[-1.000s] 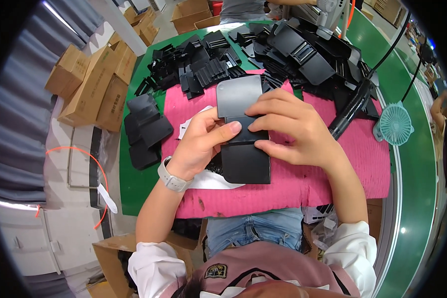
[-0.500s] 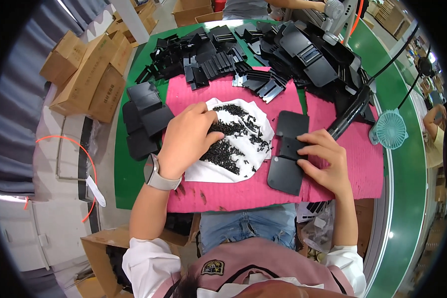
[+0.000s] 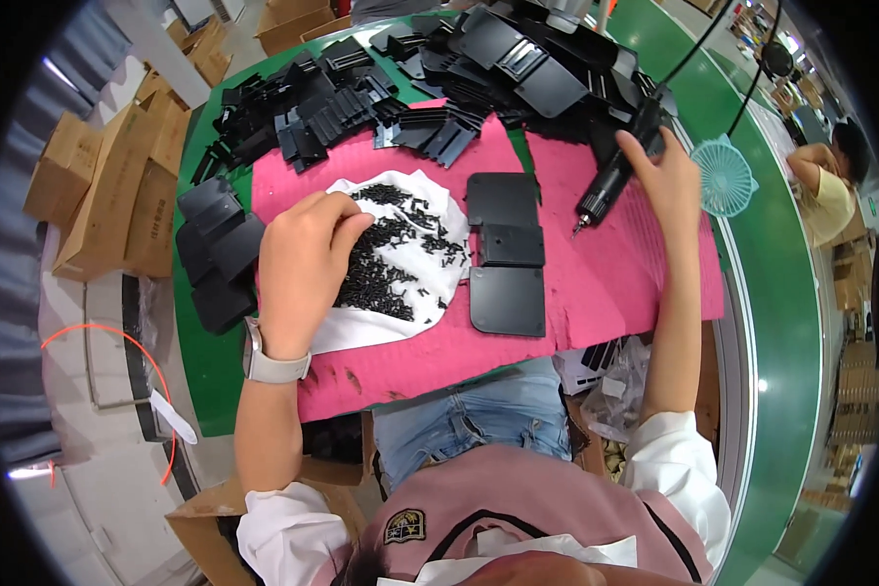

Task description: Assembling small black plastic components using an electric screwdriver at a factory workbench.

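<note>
My left hand (image 3: 308,256) is over the left part of a white cloth (image 3: 376,335) strewn with small black screws (image 3: 373,285). Its thumb and fingers are pinched together; whatever they hold is hidden. Right of the cloth a black plate assembly (image 3: 507,304) lies flat on the pink foam mat (image 3: 610,293), two rounded panels joined by a narrower middle piece. My right hand (image 3: 666,181) is at a black electric screwdriver (image 3: 610,184), thumb and fingers spread on either side of its body. The screwdriver's tip points down toward the mat.
Black plates and brackets (image 3: 327,112) are heaped along the back of the green table (image 3: 200,366). More black panels (image 3: 217,249) are stacked at the left. A small teal fan (image 3: 723,176) stands at the right. Cardboard boxes (image 3: 117,210) are beyond the table's left side.
My right hand has left the plate assembly and moved up and right to the screwdriver. The assembly lies on the mat untouched. My left hand's fingers have drawn together. The whole view has shifted.
</note>
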A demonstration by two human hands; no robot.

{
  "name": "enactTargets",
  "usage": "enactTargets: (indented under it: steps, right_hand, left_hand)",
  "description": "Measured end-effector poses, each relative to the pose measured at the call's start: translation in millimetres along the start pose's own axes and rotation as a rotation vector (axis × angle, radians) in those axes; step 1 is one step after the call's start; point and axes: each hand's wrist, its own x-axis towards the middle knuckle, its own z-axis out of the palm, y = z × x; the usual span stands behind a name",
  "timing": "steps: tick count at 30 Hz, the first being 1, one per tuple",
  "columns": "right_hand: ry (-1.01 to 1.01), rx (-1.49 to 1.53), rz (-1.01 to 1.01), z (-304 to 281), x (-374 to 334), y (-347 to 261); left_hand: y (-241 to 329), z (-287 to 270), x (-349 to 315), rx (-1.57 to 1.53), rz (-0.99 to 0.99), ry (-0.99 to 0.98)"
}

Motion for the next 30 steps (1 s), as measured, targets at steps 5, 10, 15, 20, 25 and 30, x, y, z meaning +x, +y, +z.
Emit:
enactTargets:
  steps: [5, 10, 15, 20, 25, 30]
  right_hand:
    - [-0.1, 0.308, 0.066, 23, 11, 1]
    - [-0.465, 0.903, 0.255, 24, 14, -7]
    - [-0.601, 1.581, 0.228, 2, 1, -47]
    - [-0.541, 1.86, 0.017, -44, -12, -104]
    - [-0.7, 2.055, -0.278, -58, -22, -129]
    - [-0.634, 2.083, -0.489, -52, -29, -131]
  left_hand:
    - [1, 4, 2, -0.168, -0.067, 0.031]
    - [-8, 12, 0, -0.4, -0.191, -0.001]
    - [0, 15, 1, -0.783, -0.321, -0.093]
    - [21, 21, -2, -1.22, -0.398, -0.254]
    - [32, 21, -6, -1.313, -0.464, -0.259]
    - [36, 27, -10, -0.984, -0.255, -0.097]
